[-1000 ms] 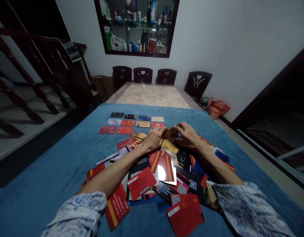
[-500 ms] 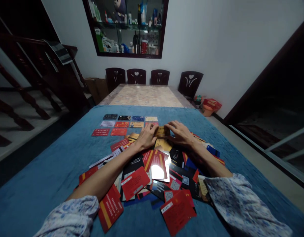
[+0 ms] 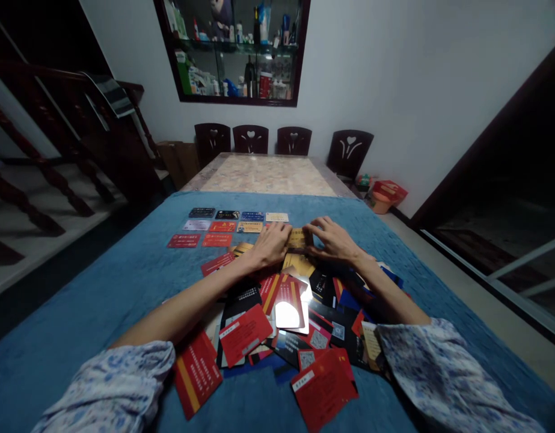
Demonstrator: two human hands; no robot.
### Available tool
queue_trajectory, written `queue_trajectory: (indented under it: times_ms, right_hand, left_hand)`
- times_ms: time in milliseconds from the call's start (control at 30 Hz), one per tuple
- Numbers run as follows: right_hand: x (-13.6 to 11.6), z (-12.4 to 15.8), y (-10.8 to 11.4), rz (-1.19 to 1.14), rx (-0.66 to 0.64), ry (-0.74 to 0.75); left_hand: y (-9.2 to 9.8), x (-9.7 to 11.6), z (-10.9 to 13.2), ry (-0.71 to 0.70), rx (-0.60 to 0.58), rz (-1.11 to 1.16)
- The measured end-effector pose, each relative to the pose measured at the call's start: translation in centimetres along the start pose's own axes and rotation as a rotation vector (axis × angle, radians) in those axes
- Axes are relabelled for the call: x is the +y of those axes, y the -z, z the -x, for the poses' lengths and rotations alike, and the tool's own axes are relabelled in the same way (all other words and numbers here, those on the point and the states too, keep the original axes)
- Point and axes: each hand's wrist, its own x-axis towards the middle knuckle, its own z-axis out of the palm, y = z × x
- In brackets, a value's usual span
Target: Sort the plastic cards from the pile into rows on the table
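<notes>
A gold card (image 3: 297, 238) is held upright between my two hands at the far side of a loose heap of cards. My left hand (image 3: 272, 243) grips its left edge, fingers bent over the top. At its right edge is my right hand (image 3: 331, 239), thumb and fingers closed on the card. Beneath them lies another gold card (image 3: 297, 263). Red cards (image 3: 246, 334), black cards and blue ones overlap between my forearms. Beyond my left hand, rows of cards lie flat, among them a blue card (image 3: 252, 216) and a cream card (image 3: 277, 217).
The blue cloth (image 3: 124, 282) covers the near part of the table; its bare marbled top (image 3: 268, 171) shows beyond. Dark chairs (image 3: 294, 140) stand at the far end. A wooden railing (image 3: 38, 156) is on the left, and an orange bucket (image 3: 382, 202) on the floor at right.
My right hand has shifted slightly up and right, its fingers more raised. My left forearm has moved a little. The gold card stays between my hands.
</notes>
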Motion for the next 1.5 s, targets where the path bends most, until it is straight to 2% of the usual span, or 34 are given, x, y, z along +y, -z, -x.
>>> queue_trajectory:
  times_ms: [333, 633, 933, 1100, 1367, 1500]
  right_hand:
    - [2.7, -1.5, 0.6, 0.027, -0.083, 0.036]
    - [4.9, -2.6, 0.7, 0.048, -0.158, 0.001]
    - [8.4, -4.8, -0.9, -0.052, -0.229, -0.084]
    - [9.8, -6.3, -1.7, -0.064, -0.286, -0.136]
    - [11.2, -7.6, -4.2, -0.074, -0.339, -0.174]
    - [11.7, -7.9, -5.3, -0.105, -0.355, -0.216]
  left_hand:
    - [0.9, -0.3, -2.1, -0.007, -0.034, -0.038]
    - [0.0, -1.2, -5.3, -0.018, -0.035, -0.010]
    - [-0.3, -3.1, -9.8, 0.001, -0.112, 0.007]
    - [-1.2, -4.3, -12.1, 0.066, -0.148, 0.025]
    - [-3.5, -5.3, -14.0, 0.159, -0.189, 0.019]
    - [-4.0, -5.6, -14.5, 0.179, -0.208, 0.030]
